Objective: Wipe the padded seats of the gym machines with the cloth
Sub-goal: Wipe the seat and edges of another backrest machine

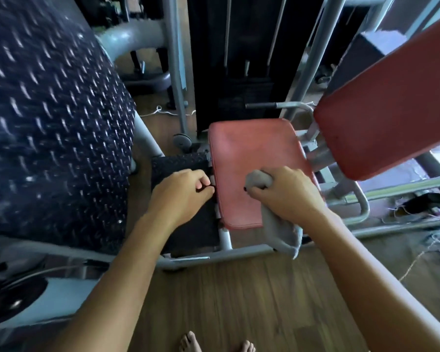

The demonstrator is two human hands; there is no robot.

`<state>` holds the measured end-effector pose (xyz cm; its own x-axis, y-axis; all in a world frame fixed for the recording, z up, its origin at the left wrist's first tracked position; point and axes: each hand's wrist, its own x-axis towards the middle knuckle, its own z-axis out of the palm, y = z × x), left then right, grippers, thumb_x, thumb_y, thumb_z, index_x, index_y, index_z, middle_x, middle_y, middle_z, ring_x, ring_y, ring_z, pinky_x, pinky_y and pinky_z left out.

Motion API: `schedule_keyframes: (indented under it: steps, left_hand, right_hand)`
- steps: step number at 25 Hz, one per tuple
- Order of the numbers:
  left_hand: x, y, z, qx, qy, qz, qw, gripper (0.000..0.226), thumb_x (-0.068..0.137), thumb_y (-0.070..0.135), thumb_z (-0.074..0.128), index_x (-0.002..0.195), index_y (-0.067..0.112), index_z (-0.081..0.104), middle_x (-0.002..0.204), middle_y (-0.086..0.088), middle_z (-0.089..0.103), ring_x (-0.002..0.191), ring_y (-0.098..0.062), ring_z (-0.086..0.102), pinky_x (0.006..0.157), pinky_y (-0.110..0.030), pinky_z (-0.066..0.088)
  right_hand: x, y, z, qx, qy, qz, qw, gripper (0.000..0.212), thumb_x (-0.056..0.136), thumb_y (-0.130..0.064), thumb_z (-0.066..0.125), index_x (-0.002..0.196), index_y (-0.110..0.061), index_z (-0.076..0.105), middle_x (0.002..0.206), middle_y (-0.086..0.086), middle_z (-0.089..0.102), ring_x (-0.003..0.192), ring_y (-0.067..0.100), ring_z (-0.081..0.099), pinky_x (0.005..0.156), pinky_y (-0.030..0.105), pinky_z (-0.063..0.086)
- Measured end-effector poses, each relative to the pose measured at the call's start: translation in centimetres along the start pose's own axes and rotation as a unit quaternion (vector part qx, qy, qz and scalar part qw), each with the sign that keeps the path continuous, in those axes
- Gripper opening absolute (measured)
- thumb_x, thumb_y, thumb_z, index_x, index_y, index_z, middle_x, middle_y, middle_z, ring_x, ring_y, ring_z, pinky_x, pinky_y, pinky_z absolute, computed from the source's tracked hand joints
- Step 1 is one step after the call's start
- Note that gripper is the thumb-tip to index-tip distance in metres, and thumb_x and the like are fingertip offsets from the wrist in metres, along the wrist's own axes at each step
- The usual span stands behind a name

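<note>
Over a wooden floor point(239, 295) stands a red padded seat point(249, 158). The right hand point(287, 193) clutches a grey cloth point(277, 224) against it. The left hand point(182, 193), fingers curled, pinches the seat's left edge.

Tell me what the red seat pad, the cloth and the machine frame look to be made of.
Red seat pad: probably vinyl or faux leather, smooth with a dull sheen, stitched edge, faded patches. Cloth in the right hand: soft grey woven fabric, frayed at its hanging edge. Machine frame: grey painted metal tubing, apparently steel.
</note>
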<state>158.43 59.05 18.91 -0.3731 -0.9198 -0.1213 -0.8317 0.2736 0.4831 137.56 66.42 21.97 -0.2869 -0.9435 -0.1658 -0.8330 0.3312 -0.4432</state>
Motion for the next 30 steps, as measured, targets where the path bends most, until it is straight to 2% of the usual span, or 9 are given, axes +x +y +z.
schedule_keyframes:
  steps: [7, 10, 13, 15, 18, 20, 22, 26, 30]
  left_hand:
    - [-10.7, 4.4, -9.0, -0.01, 0.078, -0.051, 0.996, 0.019, 0.093, 0.049, 0.059, 0.107, 0.036, 0.065, 0.102, 0.017, 0.061, 0.091, -0.004, 0.059, 0.077, -0.031, 0.05]
    - [-15.6, 6.6, -10.7, 0.008, 0.123, -0.092, 0.988, 0.02, 0.094, 0.047, 0.059, 0.108, 0.034, 0.065, 0.101, 0.017, 0.061, 0.092, -0.005, 0.058, 0.078, -0.033, 0.051]
    - [-20.6, 8.8, -11.2, -0.001, 0.174, -0.144, 0.974, 0.018, 0.094, 0.047, 0.059, 0.105, 0.034, 0.066, 0.101, 0.017, 0.061, 0.093, -0.006, 0.058, 0.077, -0.031, 0.049]
    - [-24.4, 10.2, -10.9, 0.007, 0.2, -0.189, 0.961, 0.019, 0.093, 0.049, 0.058, 0.103, 0.035, 0.065, 0.101, 0.017, 0.061, 0.093, -0.007, 0.058, 0.072, -0.031, 0.044]
    - [-30.8, 11.6, -10.3, 0.034, 0.221, -0.256, 0.94, 0.02, 0.095, 0.048, 0.056, 0.101, 0.03, 0.065, 0.101, 0.012, 0.061, 0.095, -0.012, 0.059, 0.071, -0.031, 0.04]
    - [-35.7, 11.8, -10.1, 0.058, 0.241, -0.304, 0.92, 0.021, 0.096, 0.048, 0.055, 0.097, 0.029, 0.064, 0.1, 0.009, 0.062, 0.096, -0.015, 0.06, 0.073, -0.034, 0.045]
    - [-41.1, 11.7, -9.9, 0.078, 0.268, -0.351, 0.894, 0.02, 0.095, 0.048, 0.056, 0.095, 0.029, 0.064, 0.098, 0.009, 0.063, 0.094, -0.014, 0.061, 0.072, -0.035, 0.048]
    - [-53.5, 11.3, -8.9, 0.093, 0.33, -0.435, 0.833, 0.016, 0.092, 0.044, 0.063, 0.095, 0.029, 0.069, 0.095, 0.011, 0.067, 0.087, -0.012, 0.064, 0.064, -0.029, 0.044]
    - [-65.2, 10.8, -7.0, 0.067, 0.348, -0.522, 0.776, 0.018, 0.092, 0.046, 0.062, 0.099, 0.03, 0.068, 0.098, 0.015, 0.065, 0.09, -0.007, 0.061, 0.062, -0.019, 0.036]
  right_hand:
    - [-7.2, -5.5, -8.6, 0.001, 0.017, -0.11, 0.994, 0.032, 0.082, -0.053, 0.068, 0.066, -0.028, 0.054, 0.071, -0.007, 0.062, 0.075, 0.023, 0.061, 0.064, 0.034, 0.048]
    - [-9.3, -6.3, -10.7, 0.003, -0.003, -0.184, 0.983, 0.029, 0.08, -0.055, 0.067, 0.081, -0.026, 0.067, 0.073, -0.008, 0.064, 0.075, 0.02, 0.062, 0.065, 0.035, 0.05]
    - [-11.8, -7.1, -12.2, -0.013, -0.023, -0.269, 0.963, 0.028, 0.081, -0.054, 0.068, 0.085, -0.026, 0.069, 0.071, -0.01, 0.062, 0.073, 0.017, 0.059, 0.064, 0.033, 0.046]
    - [-13.9, -7.9, -12.8, -0.028, -0.039, -0.328, 0.944, 0.026, 0.082, -0.053, 0.066, 0.086, -0.027, 0.068, 0.076, -0.008, 0.065, 0.077, 0.02, 0.061, 0.068, 0.035, 0.05]
    - [-17.4, -9.9, -12.6, -0.044, -0.077, -0.411, 0.907, 0.025, 0.083, -0.053, 0.064, 0.085, -0.028, 0.065, 0.08, -0.007, 0.066, 0.081, 0.021, 0.063, 0.068, 0.036, 0.051]
    - [-20.1, -11.8, -11.9, -0.059, -0.101, -0.463, 0.878, 0.027, 0.084, -0.054, 0.063, 0.082, -0.027, 0.063, 0.077, -0.008, 0.063, 0.08, 0.021, 0.062, 0.064, 0.034, 0.044]
    - [-23.1, -13.8, -10.7, -0.06, -0.133, -0.514, 0.845, 0.024, 0.085, -0.054, 0.063, 0.078, -0.031, 0.06, 0.076, -0.011, 0.062, 0.08, 0.018, 0.062, 0.066, 0.035, 0.045]
    - [-31.9, -18.1, -6.8, -0.067, -0.179, -0.611, 0.768, 0.026, 0.086, -0.054, 0.063, 0.084, -0.029, 0.064, 0.078, -0.009, 0.065, 0.077, 0.018, 0.063, 0.064, 0.035, 0.05]
    - [-42.4, -21.5, -1.8, -0.067, -0.208, -0.683, 0.697, 0.029, 0.085, -0.055, 0.063, 0.086, -0.026, 0.065, 0.078, -0.007, 0.066, 0.077, 0.02, 0.063, 0.066, 0.035, 0.049]
